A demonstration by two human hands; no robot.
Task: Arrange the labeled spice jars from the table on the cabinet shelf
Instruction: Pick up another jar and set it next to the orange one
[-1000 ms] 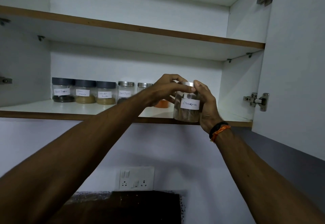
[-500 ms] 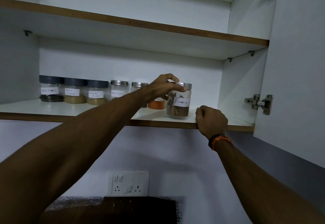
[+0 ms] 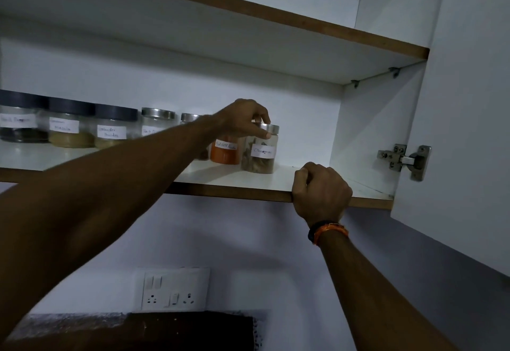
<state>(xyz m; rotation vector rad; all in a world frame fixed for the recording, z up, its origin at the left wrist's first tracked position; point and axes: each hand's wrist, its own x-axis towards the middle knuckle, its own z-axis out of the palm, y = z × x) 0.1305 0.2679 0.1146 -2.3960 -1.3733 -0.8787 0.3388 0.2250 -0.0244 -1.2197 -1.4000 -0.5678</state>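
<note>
- The cinnamon jar (image 3: 259,152) is clear, with a silver metal lid and a white handwritten label; brown bark pieces fill its lower part.
- It stands upright on the lower cabinet shelf (image 3: 278,185), at the right end of the jar row, just beside the orange-powder jar (image 3: 225,150).
- The left hand (image 3: 244,117) is closed over the cinnamon jar's lid, fingertips (image 3: 266,135) on the lid rim.
- The right hand (image 3: 321,192) is curled around the shelf's front edge, holding no jar; a dark and orange wristband (image 3: 327,230) sits on its wrist.
- Jar count on the shelf: seven visible.
- Three at the left carry dark lids (image 3: 71,106); three of the rest show silver lids (image 3: 158,113), and the hand hides the orange jar's lid.
- Every visible label is white; one jar is mostly hidden behind the left forearm.
</note>
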